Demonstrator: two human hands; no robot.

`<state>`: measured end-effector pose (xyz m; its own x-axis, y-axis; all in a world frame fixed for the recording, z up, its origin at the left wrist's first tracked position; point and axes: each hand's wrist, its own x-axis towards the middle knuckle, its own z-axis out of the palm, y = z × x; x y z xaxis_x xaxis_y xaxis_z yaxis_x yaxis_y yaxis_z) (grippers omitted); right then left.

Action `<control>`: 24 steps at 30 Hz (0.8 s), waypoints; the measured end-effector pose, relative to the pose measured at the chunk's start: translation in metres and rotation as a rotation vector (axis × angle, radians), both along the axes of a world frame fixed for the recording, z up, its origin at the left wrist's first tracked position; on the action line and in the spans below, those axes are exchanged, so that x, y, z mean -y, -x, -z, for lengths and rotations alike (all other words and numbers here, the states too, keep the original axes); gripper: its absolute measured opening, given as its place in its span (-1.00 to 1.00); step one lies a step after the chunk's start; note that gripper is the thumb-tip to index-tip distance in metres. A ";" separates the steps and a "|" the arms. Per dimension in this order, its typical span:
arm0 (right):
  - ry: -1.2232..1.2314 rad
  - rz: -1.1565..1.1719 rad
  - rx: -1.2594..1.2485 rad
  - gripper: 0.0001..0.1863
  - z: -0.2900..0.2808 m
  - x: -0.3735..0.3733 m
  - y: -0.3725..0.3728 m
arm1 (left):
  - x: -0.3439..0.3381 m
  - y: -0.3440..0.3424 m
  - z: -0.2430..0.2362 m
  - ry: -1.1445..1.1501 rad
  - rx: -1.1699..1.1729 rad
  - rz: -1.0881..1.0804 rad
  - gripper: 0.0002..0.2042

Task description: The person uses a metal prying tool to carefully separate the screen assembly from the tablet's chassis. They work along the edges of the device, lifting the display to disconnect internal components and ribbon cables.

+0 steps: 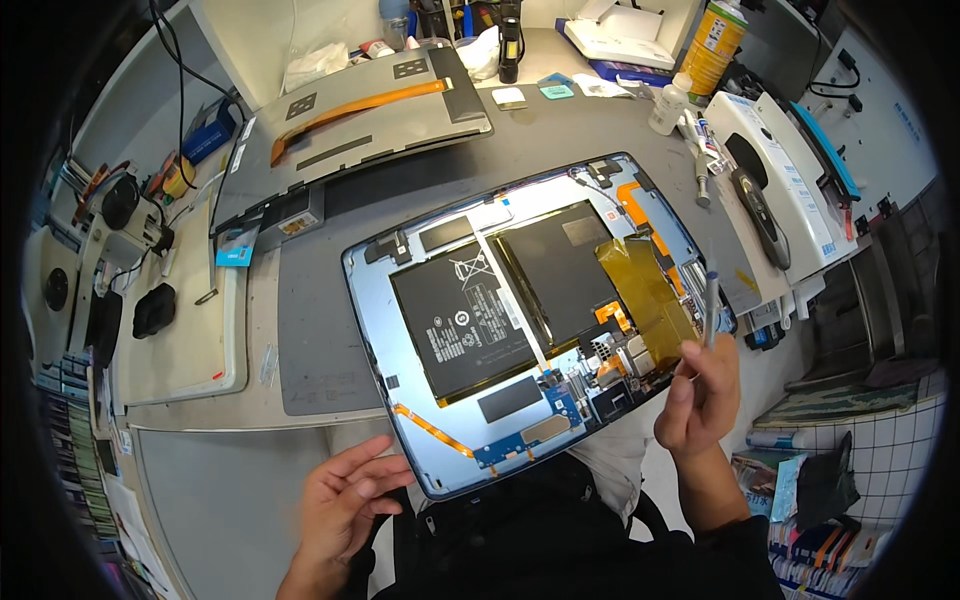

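Observation:
An opened tablet-like device [405, 375] lies tilted across the front of the grey mat, with a black battery [450, 355] inside, amber film [645, 290] over its right part and orange flex cables. My left hand [345, 495] is beside its lower-left corner, fingers loosely bent and apart, holding nothing; whether the fingertips touch the casing I cannot tell. At the right edge, my right hand [700, 400] grips a slim grey pen-like tool [711, 300], held upright near the amber film.
A removed panel [400, 130] with an orange ribbon rests behind the device. A cream pad [175, 370] is at left. A white bottle [668, 108], small tools, a dark handheld tool [760, 215] and a white machine [795, 180] stand at right. A yellow can [715, 45] is behind.

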<state>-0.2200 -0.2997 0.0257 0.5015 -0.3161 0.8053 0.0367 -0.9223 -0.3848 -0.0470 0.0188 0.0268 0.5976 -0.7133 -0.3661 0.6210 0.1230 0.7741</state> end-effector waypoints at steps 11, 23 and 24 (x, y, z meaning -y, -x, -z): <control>-0.393 -0.079 0.164 -0.64 -0.005 0.054 -0.037 | 0.053 0.009 0.010 -0.071 0.036 0.471 -0.71; -0.231 -0.199 -0.318 -0.67 -0.048 0.027 0.052 | 0.124 0.048 0.021 0.097 0.013 0.414 -0.74; -0.248 -0.196 -0.368 -0.67 -0.056 0.024 0.063 | 0.128 0.050 0.022 0.125 0.013 0.439 -0.74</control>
<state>-0.2825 -0.3241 0.0820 0.8082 -0.3470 0.4759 0.0211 -0.7904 -0.6122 -0.0971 -0.1090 0.0044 0.2330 -0.9382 -0.2561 0.6259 -0.0569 0.7778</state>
